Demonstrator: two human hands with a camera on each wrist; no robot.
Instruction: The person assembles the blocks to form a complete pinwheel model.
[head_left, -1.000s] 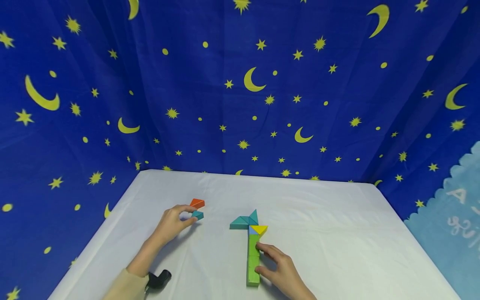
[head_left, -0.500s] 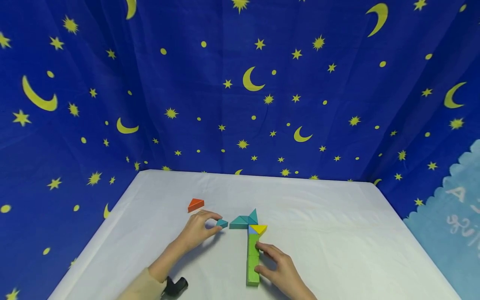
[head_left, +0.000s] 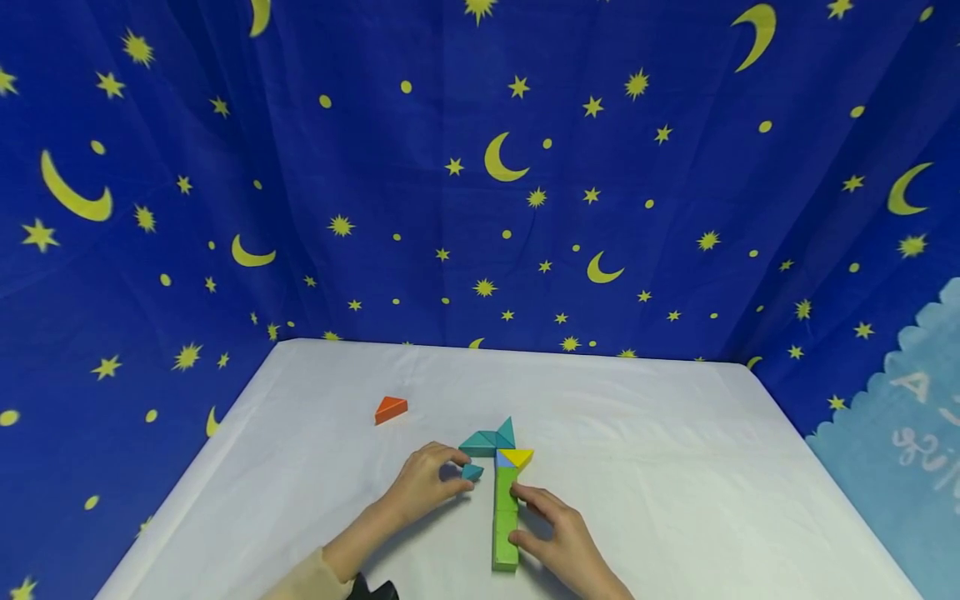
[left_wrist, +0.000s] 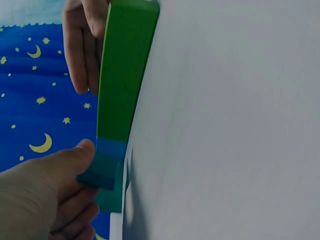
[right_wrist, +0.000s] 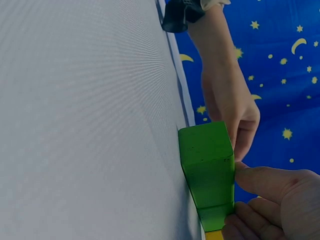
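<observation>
My left hand [head_left: 427,485] pinches a small teal triangular block [head_left: 472,473] between thumb and fingers, just left of a row of green blocks [head_left: 506,527]. In the left wrist view, the held teal block [left_wrist: 96,179] overlaps the row's far end. My right hand [head_left: 564,542] rests its thumb and a fingertip against the right side of the green row. At the row's far end sit a blue triangular piece [head_left: 503,460] and a yellow triangular block [head_left: 519,457]. Beyond them, teal triangular blocks [head_left: 478,446] spread left, with one point standing up.
An orange triangular block [head_left: 391,409] lies apart at the back left of the white-covered table [head_left: 675,467]. Blue cloth [head_left: 420,167] with moons and stars surrounds the table. A black device [head_left: 372,588] is on my left wrist.
My left hand has carried the teal block right and nearer, from beside the orange block to beside the green row. The right hand has stayed against the row.
</observation>
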